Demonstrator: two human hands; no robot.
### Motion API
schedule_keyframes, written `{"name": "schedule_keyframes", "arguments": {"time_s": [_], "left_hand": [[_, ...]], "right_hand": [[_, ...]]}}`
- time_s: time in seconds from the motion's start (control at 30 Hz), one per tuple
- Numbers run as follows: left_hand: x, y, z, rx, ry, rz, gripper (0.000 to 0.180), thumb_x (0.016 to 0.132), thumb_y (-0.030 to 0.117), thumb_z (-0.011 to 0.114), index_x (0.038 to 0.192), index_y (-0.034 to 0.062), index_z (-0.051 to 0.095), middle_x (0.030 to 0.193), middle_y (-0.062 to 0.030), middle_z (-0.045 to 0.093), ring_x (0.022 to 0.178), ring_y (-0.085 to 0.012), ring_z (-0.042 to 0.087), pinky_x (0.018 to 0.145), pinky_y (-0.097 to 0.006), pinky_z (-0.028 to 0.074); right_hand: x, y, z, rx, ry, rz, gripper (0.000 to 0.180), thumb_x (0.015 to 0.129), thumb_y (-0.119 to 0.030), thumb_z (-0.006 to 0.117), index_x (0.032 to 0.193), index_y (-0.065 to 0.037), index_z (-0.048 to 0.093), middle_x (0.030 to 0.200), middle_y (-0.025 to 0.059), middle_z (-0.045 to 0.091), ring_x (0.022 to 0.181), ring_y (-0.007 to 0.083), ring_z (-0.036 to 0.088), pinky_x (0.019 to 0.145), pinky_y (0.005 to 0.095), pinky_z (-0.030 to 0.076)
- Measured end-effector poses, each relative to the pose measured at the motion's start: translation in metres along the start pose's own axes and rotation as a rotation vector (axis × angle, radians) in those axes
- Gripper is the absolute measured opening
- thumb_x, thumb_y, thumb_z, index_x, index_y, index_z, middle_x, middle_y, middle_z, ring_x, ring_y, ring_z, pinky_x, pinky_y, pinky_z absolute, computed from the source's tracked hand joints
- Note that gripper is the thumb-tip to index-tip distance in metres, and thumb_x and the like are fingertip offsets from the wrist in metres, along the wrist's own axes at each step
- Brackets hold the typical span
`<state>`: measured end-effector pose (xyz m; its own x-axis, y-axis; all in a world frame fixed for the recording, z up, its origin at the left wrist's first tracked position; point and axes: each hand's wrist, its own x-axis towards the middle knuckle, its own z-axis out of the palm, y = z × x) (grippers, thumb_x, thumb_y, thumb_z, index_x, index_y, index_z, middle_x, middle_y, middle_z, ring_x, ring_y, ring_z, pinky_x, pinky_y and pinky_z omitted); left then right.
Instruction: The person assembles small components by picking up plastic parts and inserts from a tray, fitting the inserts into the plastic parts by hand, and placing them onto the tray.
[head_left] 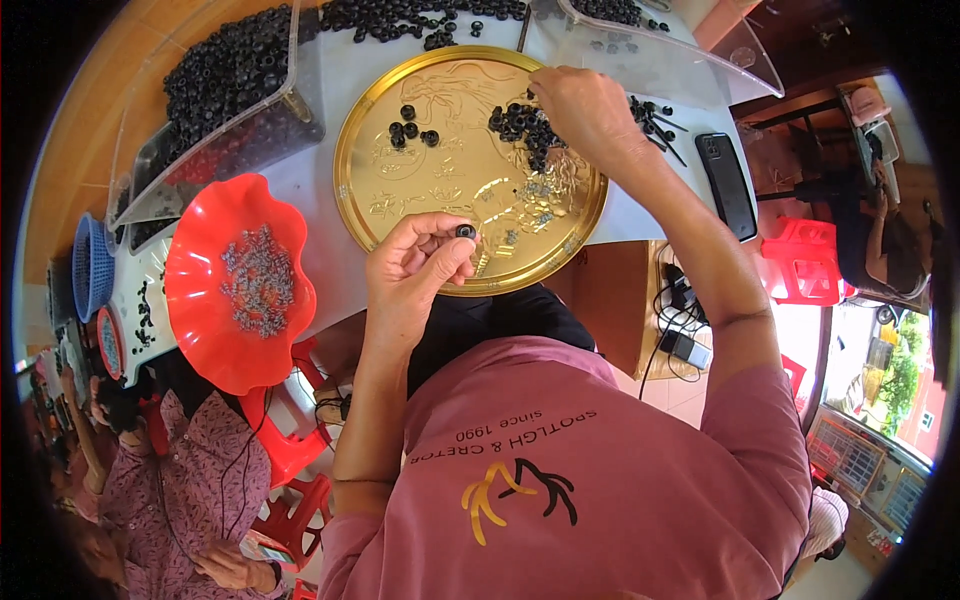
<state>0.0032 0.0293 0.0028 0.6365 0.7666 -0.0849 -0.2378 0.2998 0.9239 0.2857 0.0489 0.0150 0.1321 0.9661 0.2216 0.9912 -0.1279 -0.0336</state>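
Note:
Over the near left rim of a round gold tray (362,190), my left hand (415,255) pinches a small black ring-shaped part (465,231) between thumb and fingers. My right hand (585,112) is at the tray's far right, beside a heap of black parts (515,125). Its fingers are curled together at the tips; what they hold, if anything, is hidden. A few similar black round parts (405,130) lie apart at the tray's far left. Small silvery metal pieces (538,190) are scattered near the heap.
A red wavy-edged bowl (190,290) of small metal pieces stands left. Clear bins (230,140) (650,60) of black parts flank the tray. A phone (725,185) lies right, near thin black rods (665,135). Another person (190,470) sits at lower left.

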Motion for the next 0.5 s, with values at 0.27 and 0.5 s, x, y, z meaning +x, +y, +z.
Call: {"name": "schedule_keyframes", "arguments": {"time_s": [0.27,0.5], "left_hand": [[-0.001,0.002,-0.001,-0.001,0.018,-0.009,0.021,0.090,0.004,0.068,0.109,0.0003,0.063,0.096,-0.0094,0.069,0.073,-0.0097,0.061,0.064,-0.022,0.050],[0.002,0.001,-0.003,-0.126,0.057,0.049,0.021,0.091,0.002,0.066,0.111,-0.0028,0.063,0.097,-0.0121,0.069,0.073,-0.0125,0.062,0.065,-0.024,0.051]], "right_hand": [[0.011,-0.007,0.016,-0.048,-0.067,0.006,0.016,0.090,-0.018,0.060,0.092,-0.004,0.068,0.094,0.0160,0.067,0.081,0.0376,0.067,0.070,0.0457,0.055],[0.004,-0.025,-0.007,0.585,0.034,-0.094,0.027,0.089,-0.015,0.061,0.113,-0.004,0.069,0.095,0.0157,0.068,0.070,0.0234,0.067,0.067,0.0363,0.053]]}}
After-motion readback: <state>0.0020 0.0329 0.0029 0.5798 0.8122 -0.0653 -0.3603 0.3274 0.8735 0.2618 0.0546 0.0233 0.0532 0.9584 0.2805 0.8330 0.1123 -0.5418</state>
